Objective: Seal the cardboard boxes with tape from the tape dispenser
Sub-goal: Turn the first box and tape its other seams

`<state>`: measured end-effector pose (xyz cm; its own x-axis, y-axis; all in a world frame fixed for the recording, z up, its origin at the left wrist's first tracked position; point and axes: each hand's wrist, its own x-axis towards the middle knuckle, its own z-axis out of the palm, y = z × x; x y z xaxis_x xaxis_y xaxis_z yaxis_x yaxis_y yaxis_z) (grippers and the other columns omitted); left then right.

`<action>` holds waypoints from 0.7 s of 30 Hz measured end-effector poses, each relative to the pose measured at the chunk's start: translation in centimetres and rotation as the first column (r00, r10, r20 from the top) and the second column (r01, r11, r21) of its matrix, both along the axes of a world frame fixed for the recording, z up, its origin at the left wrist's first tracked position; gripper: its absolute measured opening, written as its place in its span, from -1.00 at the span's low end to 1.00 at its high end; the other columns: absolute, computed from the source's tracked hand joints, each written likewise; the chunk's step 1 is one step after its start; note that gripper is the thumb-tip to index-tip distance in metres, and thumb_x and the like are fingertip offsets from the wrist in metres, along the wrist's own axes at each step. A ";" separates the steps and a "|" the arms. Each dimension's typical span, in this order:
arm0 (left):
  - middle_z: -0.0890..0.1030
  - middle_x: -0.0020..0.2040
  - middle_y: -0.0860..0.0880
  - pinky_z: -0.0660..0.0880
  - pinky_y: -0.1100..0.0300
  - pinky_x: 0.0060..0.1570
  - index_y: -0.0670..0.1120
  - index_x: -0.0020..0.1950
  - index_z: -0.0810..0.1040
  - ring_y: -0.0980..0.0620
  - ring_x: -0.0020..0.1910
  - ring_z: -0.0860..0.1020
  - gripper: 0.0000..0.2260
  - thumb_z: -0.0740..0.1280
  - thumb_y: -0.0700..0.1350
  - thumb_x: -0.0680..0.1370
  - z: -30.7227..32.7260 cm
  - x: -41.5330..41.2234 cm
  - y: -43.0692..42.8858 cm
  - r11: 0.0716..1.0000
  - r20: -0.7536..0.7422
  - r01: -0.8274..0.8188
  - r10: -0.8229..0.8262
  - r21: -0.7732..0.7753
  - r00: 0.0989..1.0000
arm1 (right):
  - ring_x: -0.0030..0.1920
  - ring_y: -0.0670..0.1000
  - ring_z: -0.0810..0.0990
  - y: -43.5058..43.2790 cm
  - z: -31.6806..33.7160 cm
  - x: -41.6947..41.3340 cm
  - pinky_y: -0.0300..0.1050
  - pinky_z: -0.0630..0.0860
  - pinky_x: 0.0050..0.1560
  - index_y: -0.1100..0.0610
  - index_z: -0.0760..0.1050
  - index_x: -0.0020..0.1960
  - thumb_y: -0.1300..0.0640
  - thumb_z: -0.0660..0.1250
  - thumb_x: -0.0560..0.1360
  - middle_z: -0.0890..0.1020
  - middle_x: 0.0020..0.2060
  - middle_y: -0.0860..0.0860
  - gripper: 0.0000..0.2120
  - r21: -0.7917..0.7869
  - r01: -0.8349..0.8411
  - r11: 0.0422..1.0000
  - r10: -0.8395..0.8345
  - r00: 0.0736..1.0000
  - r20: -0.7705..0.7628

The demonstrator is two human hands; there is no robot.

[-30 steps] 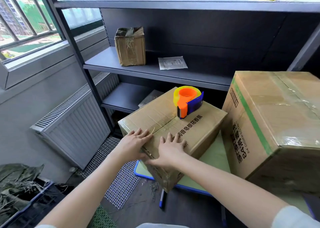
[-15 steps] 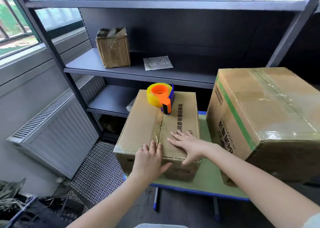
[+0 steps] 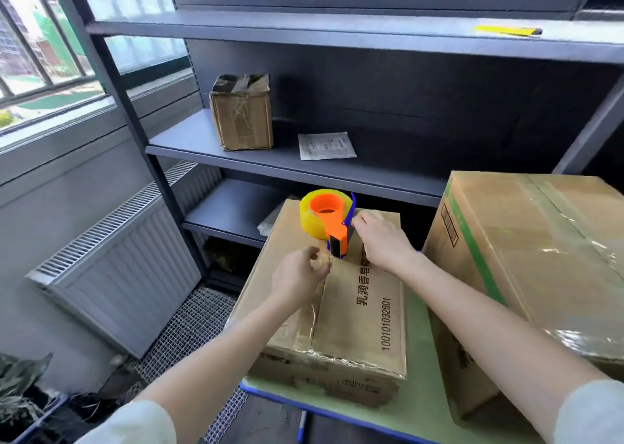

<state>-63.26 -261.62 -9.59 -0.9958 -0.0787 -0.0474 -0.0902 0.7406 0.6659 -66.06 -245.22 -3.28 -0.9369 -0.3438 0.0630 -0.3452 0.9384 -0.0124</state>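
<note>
Head view: large box (image 3: 540,258) looks taped, small box (image 3: 364,302) on the worktop (image 3: 422,420) seemingly still needs its seam strip; left grip (image 3: 300,278) pinches together on the tape end (image 3: 320,263) beside the tape dispenser (image 3: 329,217) atop that box, right grip (image 3: 381,237) touches its blue side, curled or not I cannot tell.

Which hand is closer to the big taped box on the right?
Right. The right hand is by the tape dispenser, just left of the big box; the left hand is further left, over the smaller box.
</note>
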 end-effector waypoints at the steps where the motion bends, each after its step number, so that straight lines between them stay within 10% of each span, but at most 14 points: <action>1: 0.60 0.12 0.01 0.50 0.03 0.05 -0.07 0.25 0.51 -0.04 0.04 0.58 -0.60 0.37 0.06 0.47 0.0 -0.7 0.4 1.000 0.006 -0.015 0.015 0.027 1.000 | 0.29 0.10 0.31 -0.3 0.0 -1.0 -0.04 0.43 0.08 0.19 0.31 0.27 0.41 0.16 0.48 0.37 0.28 0.07 -0.62 -0.004 -0.015 1.000 0.015 1.000 -0.010; 11: 0.60 0.01 -0.08 0.49 0.14 0.01 -0.16 0.21 0.47 -0.03 -0.03 0.57 -0.70 0.35 -0.23 0.48 -0.9 -4.1 2.5 0.956 -0.014 -0.050 0.056 0.289 0.998 | 0.51 0.16 -0.02 -1.7 -1.8 -7.8 0.01 -0.08 0.48 0.01 0.06 0.53 0.32 0.08 0.58 0.04 0.53 -0.08 -0.43 0.165 -0.123 0.979 0.099 0.984 0.146; 21: 0.59 -0.26 0.05 0.38 0.35 -0.29 -0.09 -0.11 0.62 0.16 -0.27 0.52 -0.89 0.33 -0.25 0.47 -1.1 -4.4 2.1 0.899 -0.008 -0.160 0.178 0.409 0.984 | 0.51 0.04 0.06 -2.1 -3.7 -10.0 -0.05 -0.16 0.51 0.16 0.31 0.30 0.31 0.12 0.56 0.39 0.34 0.06 -0.68 0.131 -0.216 0.968 0.206 0.975 0.086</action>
